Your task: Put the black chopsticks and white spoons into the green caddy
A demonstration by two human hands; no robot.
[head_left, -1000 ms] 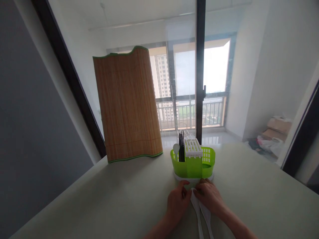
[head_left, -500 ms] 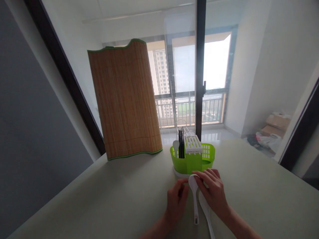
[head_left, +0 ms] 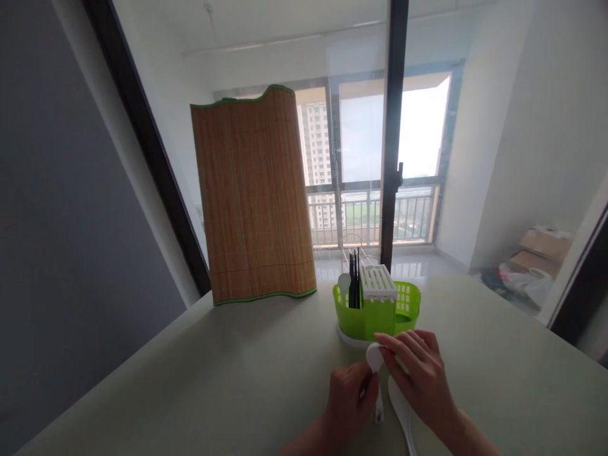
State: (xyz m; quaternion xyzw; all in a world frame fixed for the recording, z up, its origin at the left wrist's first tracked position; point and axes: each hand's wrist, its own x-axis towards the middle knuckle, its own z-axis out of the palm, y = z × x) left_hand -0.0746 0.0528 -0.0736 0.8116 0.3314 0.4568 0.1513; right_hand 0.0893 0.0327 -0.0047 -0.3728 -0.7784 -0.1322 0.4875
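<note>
Two white plastic spoons lie on the pale table (head_left: 190,380) in front of me. My left hand (head_left: 346,402) grips the handle of the left white spoon (head_left: 374,358), whose bowl points away from me. My right hand (head_left: 422,380) rests its fingertips on that spoon's bowl and partly covers the second white spoon (head_left: 403,411). Just beyond stands a green cutlery caddy (head_left: 377,313) on a white base, holding black chopsticks (head_left: 354,288), a small white spoon (head_left: 344,282) and a white slotted insert (head_left: 377,282).
A rolled bamboo mat (head_left: 254,199) stands upright at the table's far edge, left of the caddy. Behind it are a glass door with a dark frame (head_left: 392,139) and a balcony railing. Boxes and bags (head_left: 532,263) lie on the floor at right.
My hands separated the two spoons, which earlier were bunched together under my fingers. My left hand slid back along one handle and the right opened over the bowl. The view shifted slightly.
</note>
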